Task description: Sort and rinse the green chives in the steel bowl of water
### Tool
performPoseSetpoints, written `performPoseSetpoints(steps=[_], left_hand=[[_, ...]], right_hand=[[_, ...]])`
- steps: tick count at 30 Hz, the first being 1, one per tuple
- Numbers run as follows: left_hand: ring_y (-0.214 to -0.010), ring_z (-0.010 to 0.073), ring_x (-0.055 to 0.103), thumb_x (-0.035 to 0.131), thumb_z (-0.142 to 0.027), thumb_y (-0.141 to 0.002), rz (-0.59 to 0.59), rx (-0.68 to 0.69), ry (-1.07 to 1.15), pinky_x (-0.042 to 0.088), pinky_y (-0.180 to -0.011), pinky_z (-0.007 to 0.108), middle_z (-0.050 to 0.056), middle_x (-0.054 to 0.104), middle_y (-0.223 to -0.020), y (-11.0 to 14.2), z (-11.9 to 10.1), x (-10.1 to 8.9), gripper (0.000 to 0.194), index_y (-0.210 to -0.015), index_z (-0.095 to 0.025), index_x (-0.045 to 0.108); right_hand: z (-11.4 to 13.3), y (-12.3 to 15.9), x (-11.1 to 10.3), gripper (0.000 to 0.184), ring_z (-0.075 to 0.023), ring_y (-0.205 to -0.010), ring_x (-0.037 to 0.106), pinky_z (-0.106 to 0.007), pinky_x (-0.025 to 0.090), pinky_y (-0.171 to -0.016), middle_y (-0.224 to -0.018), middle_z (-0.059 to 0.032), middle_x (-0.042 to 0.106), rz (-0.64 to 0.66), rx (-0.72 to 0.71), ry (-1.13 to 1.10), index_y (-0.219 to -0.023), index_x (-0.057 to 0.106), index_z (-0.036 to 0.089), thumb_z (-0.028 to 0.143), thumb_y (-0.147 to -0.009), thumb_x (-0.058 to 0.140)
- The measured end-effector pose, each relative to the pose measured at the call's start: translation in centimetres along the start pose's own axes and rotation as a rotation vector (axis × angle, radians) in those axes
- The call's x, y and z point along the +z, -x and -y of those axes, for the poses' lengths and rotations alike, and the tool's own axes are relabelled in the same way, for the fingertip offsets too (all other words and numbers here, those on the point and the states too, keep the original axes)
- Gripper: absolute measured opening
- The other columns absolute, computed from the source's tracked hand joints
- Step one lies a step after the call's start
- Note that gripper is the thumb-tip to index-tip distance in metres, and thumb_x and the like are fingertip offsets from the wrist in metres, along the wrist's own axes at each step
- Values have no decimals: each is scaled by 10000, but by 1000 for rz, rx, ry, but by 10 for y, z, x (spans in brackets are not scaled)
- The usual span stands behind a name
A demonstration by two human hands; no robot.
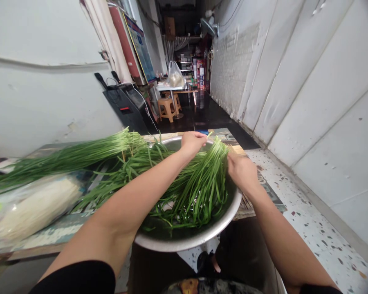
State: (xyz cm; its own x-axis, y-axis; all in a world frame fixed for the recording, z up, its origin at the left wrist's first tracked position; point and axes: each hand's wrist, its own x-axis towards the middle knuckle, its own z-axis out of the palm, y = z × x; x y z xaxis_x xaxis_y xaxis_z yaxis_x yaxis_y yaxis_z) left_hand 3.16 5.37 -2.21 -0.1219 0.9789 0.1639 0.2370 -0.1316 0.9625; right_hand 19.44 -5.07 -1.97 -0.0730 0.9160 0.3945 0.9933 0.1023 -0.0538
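Long green garlic chives (pixel 202 188) lie in a wide metal basin (pixel 184 244), their pale cut ends gathered at its right rim. My left hand (pixel 192 143) reaches over the basin's far side, with thumb and fingers pinched on a pale chive stalk end. At the right rim my right hand (pixel 243 170) is closed beside the pale ends of the bunch; its fingertips are partly hidden, and what they grip is not clear. A second large bunch of chives (pixel 88 153) rests on the table to the left, its leaves reaching towards the basin.
On the patterned table (pixel 73 224), a clear bag of white noodle-like strands (pixel 39 204) lies at the left. Beyond stand a black machine (pixel 130 106), a plastic stool (pixel 167 108) and a small table with a plastic bag (pixel 175 75). A white wall (pixel 309 81) runs along the right.
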Motion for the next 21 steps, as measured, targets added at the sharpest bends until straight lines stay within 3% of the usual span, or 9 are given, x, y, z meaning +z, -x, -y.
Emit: performPoseSetpoints(steps=[11,17,21], left_hand=[[-618,139,613,664,-212,-649,-41,51,-38,466,-622,233,47,691,-675,3,0,1,176,-786,-137,744],[-715,160,639,669,-214,-664,-59,99,-99,474,-667,237,35,715,-777,9,-1,4,145,-774,-161,747],[-804,163,646,653,-183,-693,19,184,-149,480,-768,241,29,721,-839,20,-9,10,127,-773,-156,747]], right_hand=[[1,0,1,272,-151,-662,570,-275,230,-559,-775,-63,669,-6,-10,59,-827,600,179,251,-907,350],[2,0,0,274,-154,-673,591,-280,240,-559,-759,-64,666,3,3,86,-819,598,174,253,-907,351],[2,-1,-1,290,-154,-673,589,-281,249,-567,-775,-72,670,8,12,75,-852,604,167,238,-909,329]])
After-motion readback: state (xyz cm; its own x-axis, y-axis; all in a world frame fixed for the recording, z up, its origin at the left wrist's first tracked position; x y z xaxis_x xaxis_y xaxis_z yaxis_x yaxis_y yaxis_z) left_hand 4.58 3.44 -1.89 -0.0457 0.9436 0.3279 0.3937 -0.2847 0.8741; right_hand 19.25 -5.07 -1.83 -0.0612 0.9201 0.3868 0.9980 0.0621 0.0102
